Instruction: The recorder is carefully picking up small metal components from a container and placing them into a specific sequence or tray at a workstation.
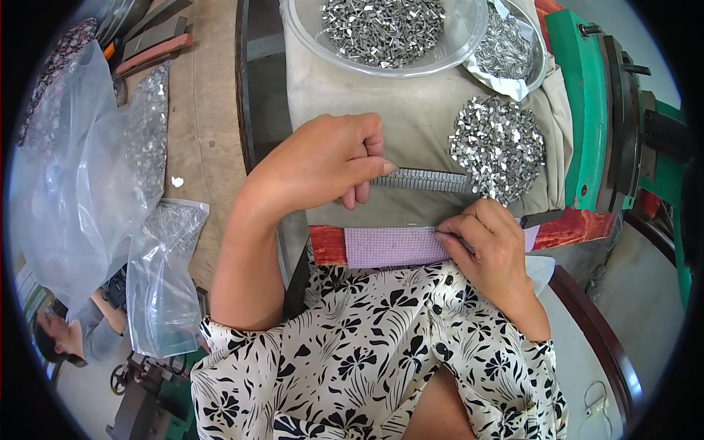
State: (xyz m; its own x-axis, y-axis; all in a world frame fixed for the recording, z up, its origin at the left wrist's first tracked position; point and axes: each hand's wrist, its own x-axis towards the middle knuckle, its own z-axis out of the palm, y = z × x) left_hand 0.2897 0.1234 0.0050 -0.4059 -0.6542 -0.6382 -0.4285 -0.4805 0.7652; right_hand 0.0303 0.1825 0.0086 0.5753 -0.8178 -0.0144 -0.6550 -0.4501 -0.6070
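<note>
My left hand (323,161) is closed, thumb and fingers pinching the left end of a narrow strip of small metal pieces (429,180) packed side by side. The strip lies level above the grey-green cloth, and its right end reaches a loose pile of shiny small metal pieces (499,150). Nearer to me, my right hand (488,242) is closed in a pinch over the edge of a lilac checked cloth (396,246). Whatever sits between its fingertips is too small to make out.
A clear plastic tub (385,71) of metal pieces stands at the back, beside a lined bowl (506,48) of thin metal parts. A green machine (579,110) borders the right. Plastic bags (165,279) lie on the wooden table (209,95) at left; another person (81,334) is beyond.
</note>
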